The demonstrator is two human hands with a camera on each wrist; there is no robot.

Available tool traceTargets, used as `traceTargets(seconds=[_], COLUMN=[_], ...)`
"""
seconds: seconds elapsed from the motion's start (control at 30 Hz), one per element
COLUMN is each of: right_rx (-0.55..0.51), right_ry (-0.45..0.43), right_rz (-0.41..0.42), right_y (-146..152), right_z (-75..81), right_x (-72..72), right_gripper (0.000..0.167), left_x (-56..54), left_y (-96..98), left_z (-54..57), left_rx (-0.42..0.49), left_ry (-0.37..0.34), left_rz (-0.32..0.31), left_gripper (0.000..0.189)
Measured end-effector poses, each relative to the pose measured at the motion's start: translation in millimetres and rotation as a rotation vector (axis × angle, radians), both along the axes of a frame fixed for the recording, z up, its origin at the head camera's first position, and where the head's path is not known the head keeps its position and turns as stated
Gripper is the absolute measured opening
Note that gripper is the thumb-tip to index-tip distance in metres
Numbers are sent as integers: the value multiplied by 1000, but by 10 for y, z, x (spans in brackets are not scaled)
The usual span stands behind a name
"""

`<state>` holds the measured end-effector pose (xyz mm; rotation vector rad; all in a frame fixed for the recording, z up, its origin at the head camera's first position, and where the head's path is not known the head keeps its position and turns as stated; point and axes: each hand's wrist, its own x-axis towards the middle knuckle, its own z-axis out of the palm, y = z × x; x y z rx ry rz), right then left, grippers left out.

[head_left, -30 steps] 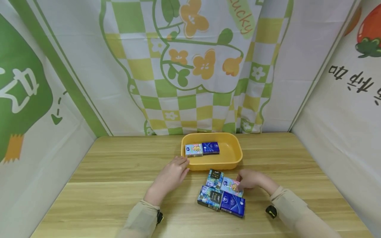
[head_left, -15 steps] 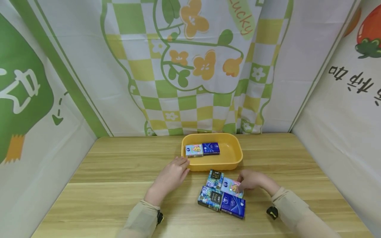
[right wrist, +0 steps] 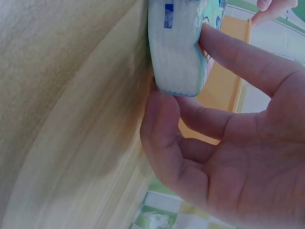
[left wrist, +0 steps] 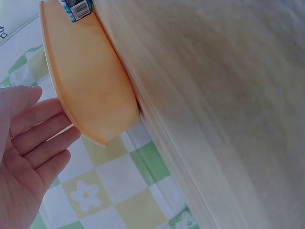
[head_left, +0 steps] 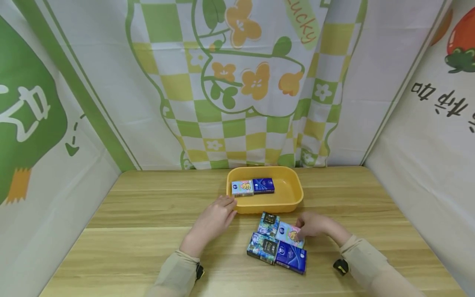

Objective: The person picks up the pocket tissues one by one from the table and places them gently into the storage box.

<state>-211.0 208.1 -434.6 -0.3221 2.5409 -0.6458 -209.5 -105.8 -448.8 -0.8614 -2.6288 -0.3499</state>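
Note:
My right hand (head_left: 315,225) pinches the right end of a light blue and pink tissue pack (head_left: 286,233) with a cartoon print. In the right wrist view, the thumb presses one face of this pack (right wrist: 176,47) while curled fingers hold its lower edge. Touching or close beside it on the table lie a dark blue tissue pack (head_left: 291,256) and two floral tissue packs, one nearer (head_left: 257,246) and one farther (head_left: 265,229). My left hand (head_left: 216,215) rests its fingertips on the front left rim of a yellow plastic basket (head_left: 271,208); the left wrist view shows these fingers (left wrist: 47,136) fairly straight.
Inside the basket, a light blue cartoon tissue pack (head_left: 241,188) and a dark blue one (head_left: 264,185) lie side by side on the left. The wooden table (head_left: 148,206) ends at a checked cloth (head_left: 233,128) behind the basket. Printed cloth walls stand left and right.

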Motion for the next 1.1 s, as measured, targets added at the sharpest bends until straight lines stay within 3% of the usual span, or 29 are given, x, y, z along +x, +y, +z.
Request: traceTargets(seconds=[0.27,0.53,1.1], right_rx=[-14,-96,-221], right_ry=[-21,-81,-73], right_rz=[-28,-81,-84], right_y=[5,24,112], right_z=[-6,4,23], right_x=[6,20,25], right_gripper=[22,25,31], left_x=[5,6,-2], left_y=[5,6,3], left_z=[8,9,-3], left_rx=[-12,-16,7], left_ry=[-1,-4,-10], left_rz=[9,9,0], left_gripper=[33,33,33])
